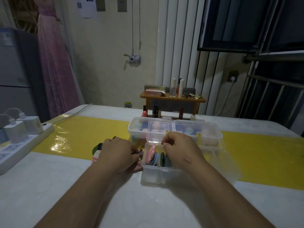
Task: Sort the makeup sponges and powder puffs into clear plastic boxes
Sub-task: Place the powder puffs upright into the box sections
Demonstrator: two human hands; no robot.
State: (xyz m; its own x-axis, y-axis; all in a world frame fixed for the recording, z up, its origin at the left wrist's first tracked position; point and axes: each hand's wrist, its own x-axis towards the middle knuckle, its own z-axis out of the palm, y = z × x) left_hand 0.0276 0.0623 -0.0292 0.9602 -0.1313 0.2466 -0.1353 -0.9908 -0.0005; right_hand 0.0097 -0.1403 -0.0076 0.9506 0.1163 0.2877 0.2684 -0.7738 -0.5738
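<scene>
A white surface (pixel 49 186) fills the lower view, crossed by a glossy yellow strip (pixel 85 134). On its left edge lies a white power strip (pixel 21 145) with two chargers (pixel 15 130) plugged in. Further back, on the yellow strip, stand the big clear boxes (pixel 212 137), side by side, with rounded sponges (pixel 189 130) in pink, blue and green showing through their walls. Behind them is a low wooden shelf (pixel 172 98) carrying bottles and small clutter.

Nearer, a small clear box (pixel 154 174) sits just in front of the big ones, its lid (pixel 157 134) standing up. Flat puffs stand on edge in its two compartments: a pink puff (pixel 150 155) and a blue puff (pixel 156 159) in the left one, a dark green puff (pixel 162 157) and a grey-blue puff (pixel 168 161) in the right.

The left hand (pixel 118 155) is just left of this box, its fingers curled round a brownish-pink puff (pixel 140 153). Loose puffs (pixel 96 155) lie on the surface partly under it. The right hand (pixel 179 150) hangs over the box's right compartment with curled fingers. I cannot tell whether it holds anything.
</scene>
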